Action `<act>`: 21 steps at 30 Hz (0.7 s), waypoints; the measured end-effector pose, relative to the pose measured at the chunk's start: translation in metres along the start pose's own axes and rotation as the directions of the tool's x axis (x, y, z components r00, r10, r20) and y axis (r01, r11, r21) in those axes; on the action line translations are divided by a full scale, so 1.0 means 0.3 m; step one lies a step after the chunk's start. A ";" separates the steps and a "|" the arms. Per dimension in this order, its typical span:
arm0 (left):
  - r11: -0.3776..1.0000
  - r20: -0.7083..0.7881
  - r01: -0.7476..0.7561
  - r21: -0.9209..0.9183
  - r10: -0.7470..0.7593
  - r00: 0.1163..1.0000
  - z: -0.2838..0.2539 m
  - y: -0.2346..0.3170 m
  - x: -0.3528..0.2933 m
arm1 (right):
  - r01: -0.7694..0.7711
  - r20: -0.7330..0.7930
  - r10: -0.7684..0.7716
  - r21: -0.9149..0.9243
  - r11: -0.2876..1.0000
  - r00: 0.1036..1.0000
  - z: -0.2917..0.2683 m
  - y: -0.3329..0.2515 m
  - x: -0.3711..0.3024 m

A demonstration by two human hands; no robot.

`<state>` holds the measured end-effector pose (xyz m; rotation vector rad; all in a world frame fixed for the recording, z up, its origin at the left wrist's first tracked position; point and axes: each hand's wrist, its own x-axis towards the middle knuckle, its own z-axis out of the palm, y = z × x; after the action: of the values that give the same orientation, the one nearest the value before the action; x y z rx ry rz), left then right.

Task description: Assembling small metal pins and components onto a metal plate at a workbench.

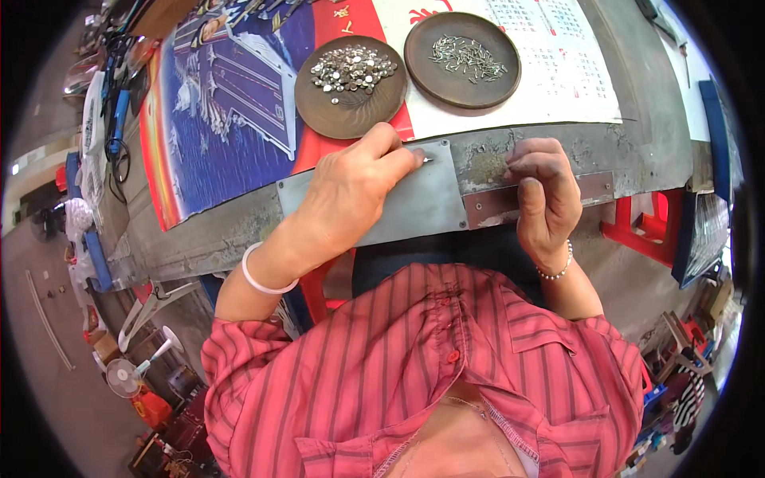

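My left hand [356, 182] is closed in a pinch, and a small silvery metal piece [428, 160] sticks out from the fingertips. It is held over a grey metal plate [422, 207] with small dark holes or screws at its corners. My right hand [548, 195] hovers to the right of the plate with fingers curled toward the thumb; whatever may be in it is hidden. Beyond my left hand, a brown round dish [351, 119] holds a heap of shiny round metal pieces [351, 67]. A second brown dish [466, 97] holds many thin metal pins [470, 59].
Printed calendar sheets [558, 88] lie under the dishes on a worn grey table [653, 159]. A dark metal strip [498, 209] runs along its front edge. Blue-handled tools [121, 115] and cables lie at the left. A red stool [653, 227] stands at the right.
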<state>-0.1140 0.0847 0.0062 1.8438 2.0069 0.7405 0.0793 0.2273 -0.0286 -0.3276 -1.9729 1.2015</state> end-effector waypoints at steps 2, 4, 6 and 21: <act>0.997 0.039 -0.042 0.061 0.040 0.998 -0.013 -0.004 -0.006 | 0.042 0.040 -0.043 0.018 0.999 0.998 -0.003 -0.003 0.002; 0.996 0.042 -0.033 0.077 0.029 0.999 -0.022 -0.004 -0.027 | 0.072 0.047 -0.076 0.075 0.995 0.996 -0.008 -0.035 -0.009; 0.995 0.045 -0.039 0.094 0.035 0.998 -0.036 -0.014 -0.028 | 0.199 0.059 -0.213 0.187 0.962 0.975 -0.022 -0.096 -0.004; 0.993 -0.051 -0.057 0.102 0.062 0.997 0.025 0.041 0.009 | 0.948 -0.699 -0.641 0.206 0.243 0.317 -0.072 -0.519 0.100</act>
<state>-0.1000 0.0890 0.0073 1.9682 2.0656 0.7255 0.1021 0.1775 0.1216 0.6958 -0.8796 0.7713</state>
